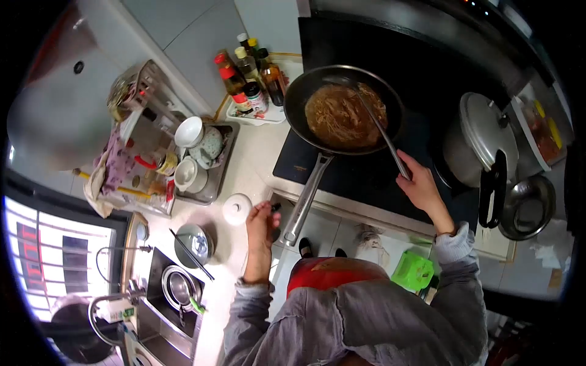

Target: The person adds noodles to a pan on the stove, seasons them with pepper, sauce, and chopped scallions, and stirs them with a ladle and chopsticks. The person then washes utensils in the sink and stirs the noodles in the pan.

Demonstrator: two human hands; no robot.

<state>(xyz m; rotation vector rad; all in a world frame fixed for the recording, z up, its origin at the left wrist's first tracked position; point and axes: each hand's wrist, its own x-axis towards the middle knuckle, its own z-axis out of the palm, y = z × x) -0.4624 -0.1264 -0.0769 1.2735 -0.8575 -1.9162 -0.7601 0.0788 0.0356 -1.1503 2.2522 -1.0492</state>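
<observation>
- Left hand (262, 222) up first, fingers curled near the round white lid (237, 209) on the counter (253, 152); whether they grip anything, I can't tell.
- And the right hand (421, 186), clamped on a long, slim utensil (383, 128), its tip down in brown noodles (332, 116).
- Those noodles sit in the frying pan (295, 110), over the black cooktop (366, 174).
- Farther back, bottles (271, 79) crowd a white tray (271, 114).

Kitchen, black cooktop (354, 177), frying pan (295, 110), pressure cooker (479, 140), sink (160, 348), seasoning bottles (270, 78)
</observation>
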